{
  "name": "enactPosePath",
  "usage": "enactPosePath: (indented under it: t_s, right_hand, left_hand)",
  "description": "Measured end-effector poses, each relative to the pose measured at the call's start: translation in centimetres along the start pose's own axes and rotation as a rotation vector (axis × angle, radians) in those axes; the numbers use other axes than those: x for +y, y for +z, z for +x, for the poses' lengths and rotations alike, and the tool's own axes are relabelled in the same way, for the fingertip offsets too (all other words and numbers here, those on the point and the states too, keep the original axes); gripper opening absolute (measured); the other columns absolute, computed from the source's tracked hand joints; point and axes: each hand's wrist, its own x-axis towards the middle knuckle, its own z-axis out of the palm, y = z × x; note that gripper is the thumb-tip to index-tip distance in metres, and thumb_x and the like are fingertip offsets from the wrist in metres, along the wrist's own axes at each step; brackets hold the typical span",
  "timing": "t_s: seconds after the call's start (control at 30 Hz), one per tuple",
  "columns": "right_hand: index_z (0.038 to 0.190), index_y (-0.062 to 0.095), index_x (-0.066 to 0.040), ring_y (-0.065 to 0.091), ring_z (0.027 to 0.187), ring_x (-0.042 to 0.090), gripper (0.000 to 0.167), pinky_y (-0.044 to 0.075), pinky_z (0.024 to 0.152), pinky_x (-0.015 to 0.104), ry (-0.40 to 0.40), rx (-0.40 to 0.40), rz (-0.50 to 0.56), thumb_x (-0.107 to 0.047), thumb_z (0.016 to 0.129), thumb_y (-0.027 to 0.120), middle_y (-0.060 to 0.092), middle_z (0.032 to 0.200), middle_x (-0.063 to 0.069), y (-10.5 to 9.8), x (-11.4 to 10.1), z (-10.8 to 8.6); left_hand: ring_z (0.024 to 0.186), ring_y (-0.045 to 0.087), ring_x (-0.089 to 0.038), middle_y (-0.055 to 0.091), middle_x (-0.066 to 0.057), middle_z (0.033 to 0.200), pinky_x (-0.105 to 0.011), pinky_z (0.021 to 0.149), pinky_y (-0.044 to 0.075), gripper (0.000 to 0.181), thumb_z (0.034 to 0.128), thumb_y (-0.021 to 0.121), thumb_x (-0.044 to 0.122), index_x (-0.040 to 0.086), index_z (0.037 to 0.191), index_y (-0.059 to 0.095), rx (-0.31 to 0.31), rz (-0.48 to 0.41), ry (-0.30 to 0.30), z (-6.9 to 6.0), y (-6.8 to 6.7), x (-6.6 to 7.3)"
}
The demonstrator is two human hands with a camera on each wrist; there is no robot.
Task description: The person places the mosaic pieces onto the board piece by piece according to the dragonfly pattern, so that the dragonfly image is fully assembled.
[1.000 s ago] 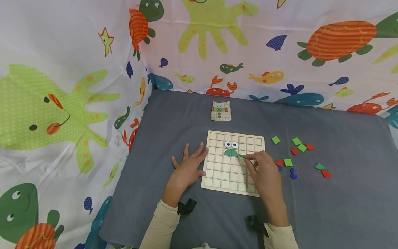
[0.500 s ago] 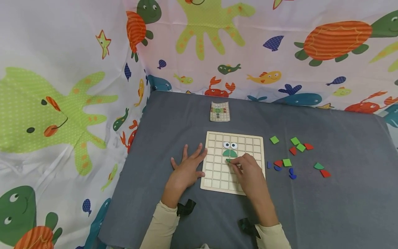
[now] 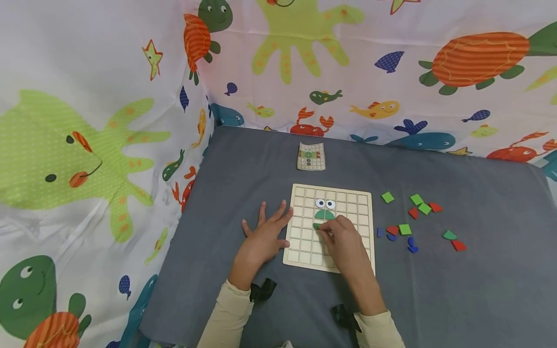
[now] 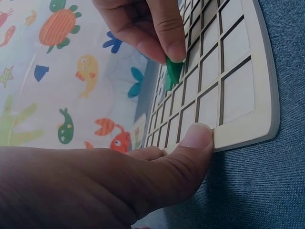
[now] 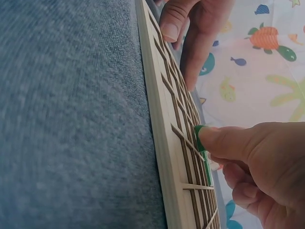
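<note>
My right hand [image 3: 348,244] pinches a small green tile [image 3: 316,225] between thumb and fingertips, over the wooden grid board [image 3: 298,245]. In the right wrist view this green tile [image 5: 198,137] is at the grid's surface, tilted; whether it sits in a cell I cannot tell. Just above it in the head view, green tiles forming a dome [image 3: 324,214] lie in the grid, below two eye tiles [image 3: 325,204]. My left hand [image 3: 261,241] has its fingers spread at the board's left edge. Its thumb [image 4: 198,137] presses on the board's rim in the left wrist view.
Right of the board lie loose tiles: light green squares [image 3: 405,229], red pieces [image 3: 459,245], blue curved pieces [image 3: 412,249] and one dark green piece [image 3: 450,235]. A small printed grid card [image 3: 311,156] lies behind the board. A patterned curtain [image 3: 278,96] borders the grey table [image 3: 243,164].
My right hand has moved left across the board with the green tile, from right of the green dome to just below it. The left hand stays at the board's edge.
</note>
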Motion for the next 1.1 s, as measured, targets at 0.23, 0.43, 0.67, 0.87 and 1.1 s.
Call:
enactPosePath:
  t_s: [0.23,0.43,0.67,0.87,1.1]
  right_hand:
    - [0.094,0.079,-0.009,0.053,0.075,0.012,0.012,0.052,0.062,0.033,0.050,-0.012,-0.010,-0.010,0.087,0.090,0.061,0.087,0.000,-0.02,-0.28,0.19]
    - [0.093,0.077,-0.009,0.057,0.077,0.017,0.011,0.054,0.065,0.037,0.083,-0.012,-0.017,-0.014,0.091,0.087,0.062,0.086,0.003,0.37,-0.54,0.45]
    - [0.092,0.075,-0.009,0.061,0.081,0.023,0.011,0.056,0.069,0.042,0.081,-0.006,-0.041,-0.013,0.092,0.085,0.066,0.087,0.003,0.52,-0.46,0.49]
    - [0.092,0.075,-0.009,0.063,0.083,0.024,0.011,0.057,0.069,0.043,0.100,-0.014,-0.059,-0.014,0.093,0.085,0.067,0.087,0.004,0.52,-0.40,0.54]
    - [0.092,0.076,-0.010,0.063,0.082,0.024,0.011,0.057,0.066,0.043,0.107,-0.012,-0.078,-0.016,0.093,0.085,0.066,0.088,0.003,0.65,-0.23,0.50]
  left_hand:
    - [0.163,-0.014,-0.034,0.009,0.012,0.177,-0.086,0.115,-0.004,0.094,0.0928,0.079,0.027,0.034,0.169,0.026,-0.002,0.010,0.006,0.02,-0.11,0.06]
    - [0.163,-0.011,-0.036,0.012,0.009,0.177,-0.087,0.114,-0.003,0.093,0.0925,0.080,0.025,0.031,0.169,0.029,0.012,0.006,0.015,-0.05,-0.15,0.02]
    - [0.163,-0.012,-0.036,0.012,0.010,0.177,-0.087,0.114,-0.003,0.093,0.0923,0.080,0.024,0.031,0.169,0.029,0.012,0.002,0.014,-0.17,-0.16,0.13]
    - [0.163,-0.014,-0.035,0.009,0.011,0.177,-0.086,0.114,-0.003,0.094,0.0924,0.080,0.026,0.033,0.170,0.026,0.007,0.019,0.011,0.05,0.03,0.03]
    - [0.163,-0.014,-0.035,0.010,0.011,0.177,-0.086,0.114,-0.003,0.095,0.0919,0.081,0.026,0.034,0.169,0.026,0.003,0.018,0.004,0.07,0.09,-0.01]
